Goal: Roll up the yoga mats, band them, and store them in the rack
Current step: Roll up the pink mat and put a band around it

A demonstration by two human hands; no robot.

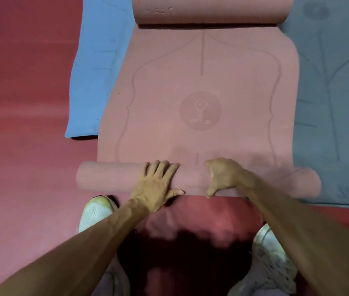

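A pink yoga mat (201, 82) with a printed yoga emblem lies lengthwise on the floor ahead of me. Its near end is wound into a roll (109, 176) that lies crosswise. My left hand (158, 182) presses on top of the roll left of centre, fingers spread and fairly straight, thumb along the near side. My right hand (224, 176) grips the roll right of centre, fingers curled over the far side and thumb on the near side. The mat's far end (209, 9) curls up on itself.
A blue mat (96, 71) lies flat under the pink mat's left edge. A grey-teal mat (336, 82) lies flat on the right, partly under the roll's right end. Around them is red floor (19, 103). My white shoes (96, 212) (269, 253) stand just behind the roll.
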